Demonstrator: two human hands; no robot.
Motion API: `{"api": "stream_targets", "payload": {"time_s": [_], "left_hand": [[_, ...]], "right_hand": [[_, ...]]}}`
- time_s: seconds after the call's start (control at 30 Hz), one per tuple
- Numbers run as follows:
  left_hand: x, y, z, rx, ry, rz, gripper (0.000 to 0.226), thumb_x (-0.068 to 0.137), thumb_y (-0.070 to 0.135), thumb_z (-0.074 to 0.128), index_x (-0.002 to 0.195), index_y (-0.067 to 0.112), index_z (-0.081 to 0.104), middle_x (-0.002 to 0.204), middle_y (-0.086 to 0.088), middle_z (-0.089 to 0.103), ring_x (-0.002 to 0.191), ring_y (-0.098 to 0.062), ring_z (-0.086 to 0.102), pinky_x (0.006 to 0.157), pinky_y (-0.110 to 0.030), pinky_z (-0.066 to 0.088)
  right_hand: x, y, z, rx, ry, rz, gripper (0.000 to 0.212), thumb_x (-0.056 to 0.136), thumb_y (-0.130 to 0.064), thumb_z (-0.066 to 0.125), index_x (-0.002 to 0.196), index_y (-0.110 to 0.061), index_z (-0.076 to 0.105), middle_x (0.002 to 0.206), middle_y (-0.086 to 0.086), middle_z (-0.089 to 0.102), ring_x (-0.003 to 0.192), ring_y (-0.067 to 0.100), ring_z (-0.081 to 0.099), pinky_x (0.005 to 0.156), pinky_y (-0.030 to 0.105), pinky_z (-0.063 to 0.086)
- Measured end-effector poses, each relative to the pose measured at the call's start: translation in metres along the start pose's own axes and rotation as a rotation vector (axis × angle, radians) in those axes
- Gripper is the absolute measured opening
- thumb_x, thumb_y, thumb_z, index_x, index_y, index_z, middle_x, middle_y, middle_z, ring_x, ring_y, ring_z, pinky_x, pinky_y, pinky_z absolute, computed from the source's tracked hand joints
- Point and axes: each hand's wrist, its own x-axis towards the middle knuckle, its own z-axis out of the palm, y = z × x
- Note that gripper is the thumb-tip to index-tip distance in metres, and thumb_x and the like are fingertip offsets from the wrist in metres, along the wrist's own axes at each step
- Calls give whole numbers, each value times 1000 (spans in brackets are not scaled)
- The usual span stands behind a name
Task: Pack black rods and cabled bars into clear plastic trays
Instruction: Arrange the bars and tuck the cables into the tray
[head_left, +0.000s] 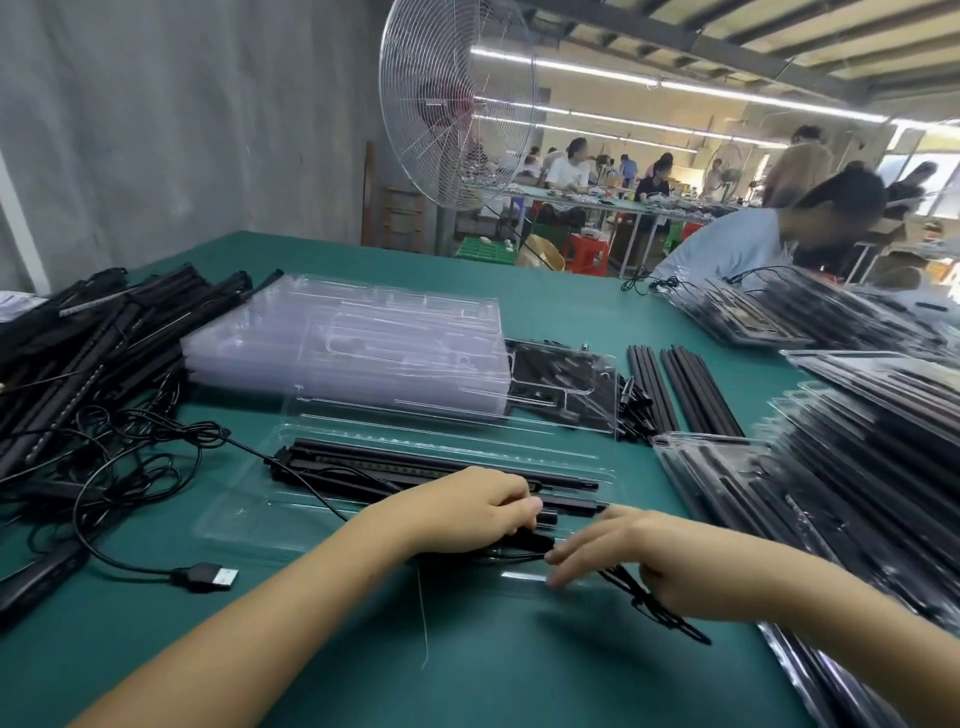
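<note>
Tray clear, ribbed | left hand fingers grip matte black bar | right hand fingers pinch thin cable

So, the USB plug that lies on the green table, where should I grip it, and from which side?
Grip the USB plug on its black housing, not on the silver tip. It lies flat, tip pointing right, with its cable leaving on the left, so probably come from above and pinch its two long sides.

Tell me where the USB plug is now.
The USB plug lies on the green table, lower left in the head view, left of the left forearm.
</note>
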Motion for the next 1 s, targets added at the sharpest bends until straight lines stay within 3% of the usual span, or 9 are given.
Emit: {"api": "stream_targets", "payload": {"time_s": [0.13, 0.2, 0.3, 0.4, 0.53, 0.63, 0.73, 0.87, 1.0], "left_hand": [[1, -1, 1, 11, -2, -2, 30, 99, 43, 37, 97, 26, 61, 81, 17, 58, 80, 1, 54, 75, -20, 41], [1, -1, 0, 9, -6, -4, 31, 99, 44, 36, 97, 27, 61, 81, 18, 58, 79, 3, 54, 76, -20, 42], [0, 1, 0, 21, -16, -5, 32, 99, 46, 36, 96, 26, 61, 82, 18, 58, 80, 1, 55, 76, -22, 43], [-1, 1, 1, 38, -12, -6, 34, 98, 47, 36, 97, 25, 62, 85, 14, 59, 84, -6, 57, 81, -27, 46], [1, 2, 1, -11, 4, -7, 36, 98, 51, 32, 90, 30, 60, 80, 18, 58, 75, 7, 53, 75, -21, 42], [-1, 5, 0, -49, 8, -14, 46, 89, 65, 21, 81, 37, 56, 76, 18, 57, 69, 10, 51, 72, -18, 38], [-5, 6, -3, -63, 0, -2, 52, 76, 75, 18, 81, 39, 55, 76, 20, 58, 70, 11, 51, 73, -18, 40], [-7, 1, -2, -3, 20, 78, 29, 88, 59, 49, 90, 33, 62, 77, 15, 59, 71, 3, 53, 69, -18, 46], [-9, -1, 4, 22, 71, 153, 12, 80, 38, 71, 84, 30, 63, 77, 9, 55, 66, -1, 48, 67, -22, 49]], "right_hand": [[-12, 13, 9, -34, -61, 0, 103, 59, 10, 27, 131, -64, 23, 142, -45, 15, 124, -26, 11, 97, -6, 9], [-16, 16, 5, -1, -30, -11, 95, 69, 8, 43, 131, -62, 27, 141, -48, 12, 125, -28, 12, 93, -9, 7], [-20, 14, 3, 86, 38, -17, 66, 81, -4, 58, 128, -49, 48, 139, -45, 23, 125, -26, 22, 94, -2, 23], [-16, 9, 13, 10, 139, 9, 46, 94, -23, 54, 137, -35, 44, 138, -30, 30, 112, -29, 25, 88, -3, 23], [0, -1, 23, -61, 222, 87, 41, 98, -32, 43, 137, -19, 44, 122, -2, 42, 96, -5, 39, 86, 2, 25], [12, -6, 26, -182, 238, 148, 46, 101, -32, 35, 145, -20, 30, 117, 3, 45, 109, 16, 41, 92, 21, 32], [20, -5, 25, -356, 277, 164, 42, 101, -34, 35, 142, -23, 35, 108, 2, 49, 106, 20, 41, 87, 30, 37], [25, -6, 32, -337, 287, 240, 36, 97, -43, 42, 124, -24, 54, 87, -4, 33, 99, 18, 42, 69, 28, 31], [25, -2, 40, -302, 310, 272, 32, 96, -44, 43, 101, -16, 56, 86, -2, 30, 87, 18, 35, 73, 32, 37]]}}
